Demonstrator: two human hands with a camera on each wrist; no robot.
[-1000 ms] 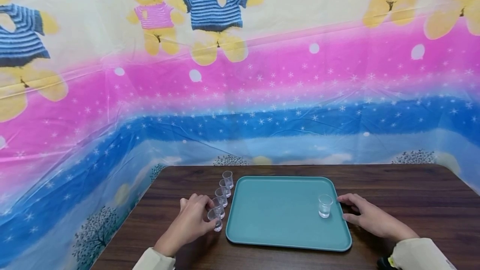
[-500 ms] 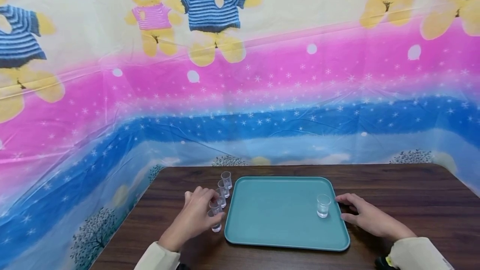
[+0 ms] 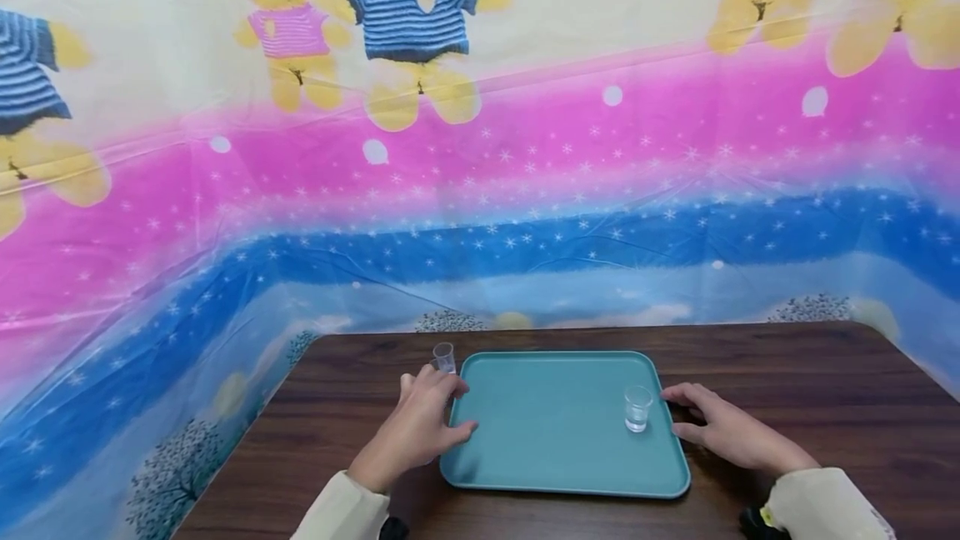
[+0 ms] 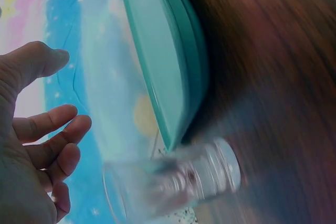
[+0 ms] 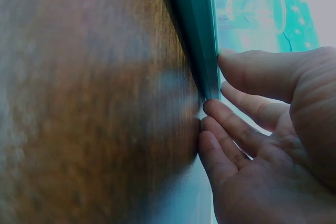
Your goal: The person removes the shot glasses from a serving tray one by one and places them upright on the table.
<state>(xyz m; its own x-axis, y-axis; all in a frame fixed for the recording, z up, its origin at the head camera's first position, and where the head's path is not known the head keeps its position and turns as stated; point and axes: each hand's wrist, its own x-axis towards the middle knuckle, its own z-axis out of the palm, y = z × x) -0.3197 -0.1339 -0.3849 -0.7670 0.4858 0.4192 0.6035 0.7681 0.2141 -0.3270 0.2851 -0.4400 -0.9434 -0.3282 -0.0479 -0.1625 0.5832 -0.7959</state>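
My left hand (image 3: pixel 420 423) hovers at the tray's left edge, thumb and fingers spread with nothing between them. Behind it stands a small clear plastic cup (image 3: pixel 444 357); the hand hides the other cups of that row in the head view. In the left wrist view a clear cup (image 4: pixel 173 182) stands on the table, below the fingers and apart from them. A teal tray (image 3: pixel 540 465) lies in the middle. One clear cup (image 3: pixel 637 409) stands upright on its right part, with what looks like clear liquid at the bottom. My right hand (image 3: pixel 731 432) touches the tray's right rim with thumb and fingertips.
The tray and cups rest on a dark wooden table (image 3: pixel 810 373). Its far edge meets a hanging cloth (image 3: pixel 525 232) with printed bears and snowflakes. Another side of the cloth runs along the table's left.
My left hand has moved away from the near cups, rightward to the tray's left edge, its fingers empty. The right hand stays at the tray's rim. The head view has shifted slightly.
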